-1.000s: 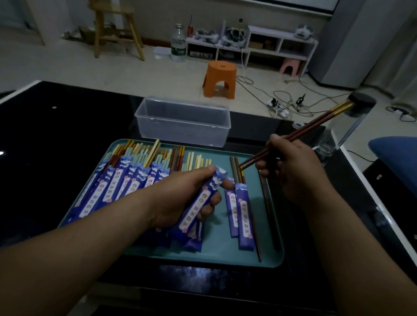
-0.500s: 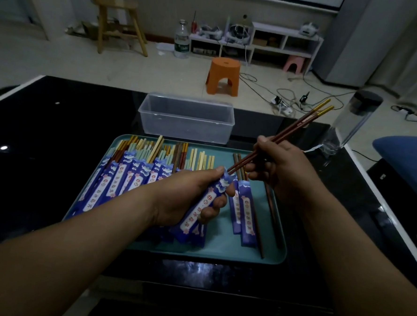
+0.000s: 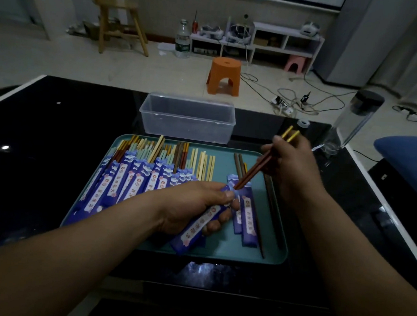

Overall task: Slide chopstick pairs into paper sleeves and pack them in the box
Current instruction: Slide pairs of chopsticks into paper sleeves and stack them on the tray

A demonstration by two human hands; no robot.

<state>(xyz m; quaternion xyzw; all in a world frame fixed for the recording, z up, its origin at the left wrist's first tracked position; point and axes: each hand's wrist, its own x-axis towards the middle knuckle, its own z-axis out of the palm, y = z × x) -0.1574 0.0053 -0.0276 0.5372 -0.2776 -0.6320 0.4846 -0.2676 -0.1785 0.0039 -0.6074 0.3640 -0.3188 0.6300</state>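
1. The left hand (image 3: 194, 206) is clamped around a blue printed paper sleeve (image 3: 198, 224), held above the front middle of the teal plastic tray (image 3: 221, 252); thumb and fingers pinch near its mouth.
2. The right hand (image 3: 292, 168) is closed on a pair of reddish-brown chopsticks with gold tops (image 3: 258, 165), their tips right at the sleeve mouth.
3. Risk, as I judge it: the thin paper could crumple or tear if the tips catch the edge, or only one stick enters if the two tips splay.
4. A tight pinch may flatten the mouth shut, blocking entry.
5. The sticks look smooth and lacquered, so they could slip through the fingers when pushed.
6. The clear rectangular plastic box (image 3: 188, 118) stands on the glossy black surface (image 3: 58, 129) just behind the tray's far edge, seemingly empty.
7. Sleeved pairs (image 3: 133, 180) crowd the tray's left side; loose sleeves (image 3: 246, 216) and bare dark sticks (image 3: 271, 205) lie toward its right edge.
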